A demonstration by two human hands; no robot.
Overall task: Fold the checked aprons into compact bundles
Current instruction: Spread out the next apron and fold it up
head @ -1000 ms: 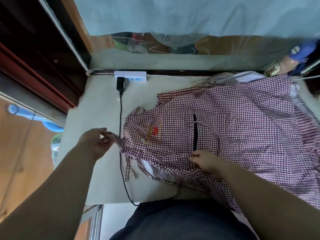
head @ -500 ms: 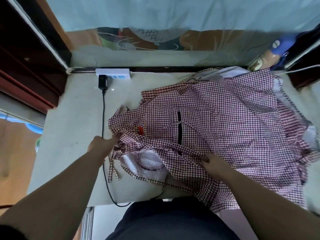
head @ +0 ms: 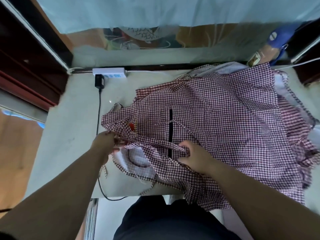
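Checked apron (head: pixel 216 122) lies spread over centre and right of the frame on the pale table (head: pixel 72 129), near hem hanging off the front edge. Left hand (head: pixel 105 144) pinches the bib end at left centre; right hand (head: pixel 194 156) has fingers curled round a bunched fold beside the dark pocket stripe (head: pixel 170 132). Judgement: both grips gather the near edge to turn it over lengthwise. Black cable (head: pixel 99 108) from the power strip (head: pixel 109 72) runs under the left hand; snag risk.

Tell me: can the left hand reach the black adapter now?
Probably yes: bare table lies between the left hand and the black adapter, though it grips the apron and must let go first.
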